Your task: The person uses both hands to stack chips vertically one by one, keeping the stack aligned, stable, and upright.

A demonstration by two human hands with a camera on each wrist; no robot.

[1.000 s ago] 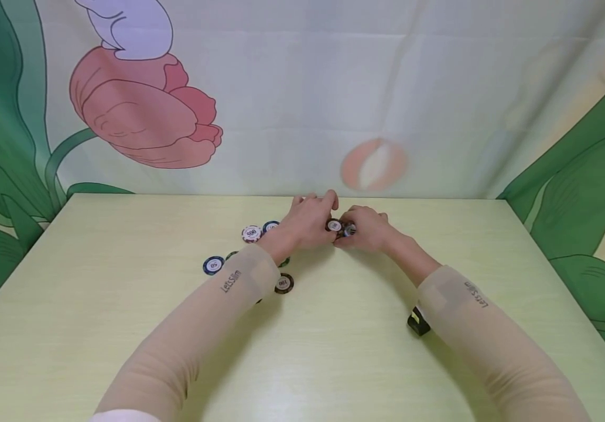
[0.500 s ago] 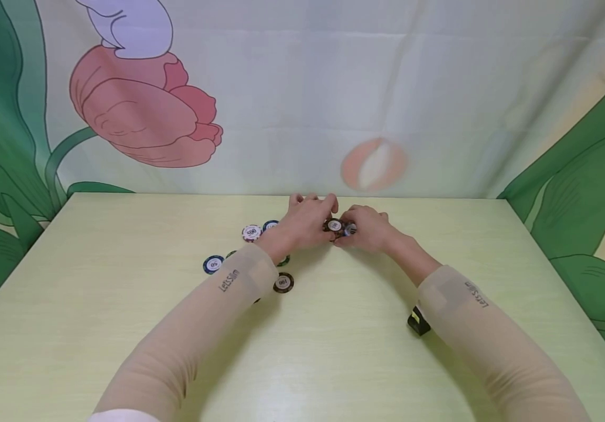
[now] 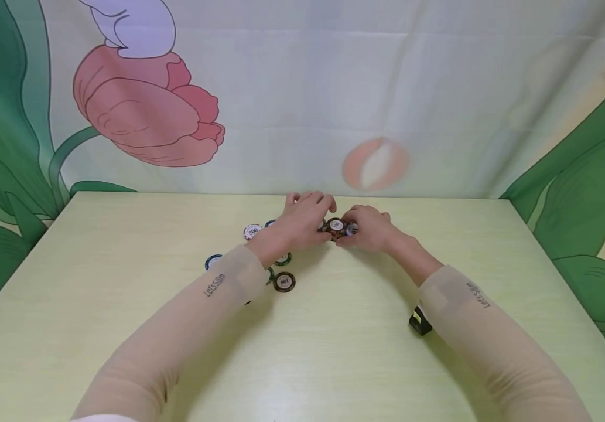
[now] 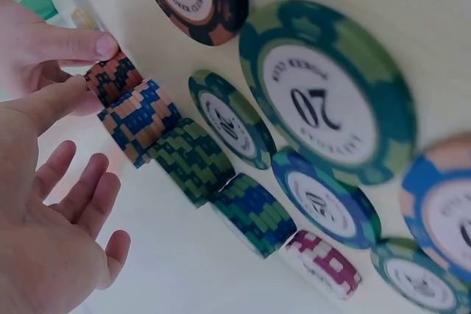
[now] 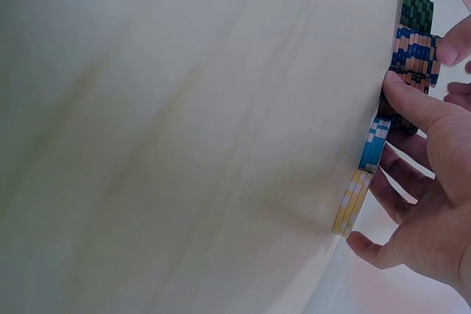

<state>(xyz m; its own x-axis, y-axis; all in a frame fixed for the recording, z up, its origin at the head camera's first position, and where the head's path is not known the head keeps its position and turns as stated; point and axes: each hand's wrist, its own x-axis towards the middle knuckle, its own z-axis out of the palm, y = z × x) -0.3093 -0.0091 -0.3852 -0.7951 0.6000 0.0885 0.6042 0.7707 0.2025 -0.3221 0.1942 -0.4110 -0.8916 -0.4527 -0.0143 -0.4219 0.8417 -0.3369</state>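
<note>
My right hand (image 3: 368, 227) holds a short stack of brown-and-black poker chips (image 3: 337, 225), its thumb on the near side and fingers behind. My left hand (image 3: 304, 221) is just left of that stack, fingers spread and loosely bent; in the left wrist view its thumb reaches the stack's side, though whether it touches I cannot tell. Beside it stand a blue-and-orange stack (image 4: 140, 123), a green stack (image 4: 191, 163), a blue-green stack (image 4: 254, 215) and a pink-and-white stack (image 4: 324, 264). Right of it are a light blue stack (image 5: 374, 145) and a yellow stack (image 5: 352, 204), near my right fingers.
Several loose chips lie flat around my left forearm, among them a brown 100 chip (image 3: 284, 282), a white 500 chip (image 3: 252, 232) and a green 20 chip (image 4: 320, 104). A black object (image 3: 420, 322) shows beside my right sleeve. The table (image 3: 334, 363) ends at a printed curtain (image 3: 281, 105).
My left hand has shifted slightly left, and its fingers have come away from the brown stack, which shows more fully. My right hand stays in place.
</note>
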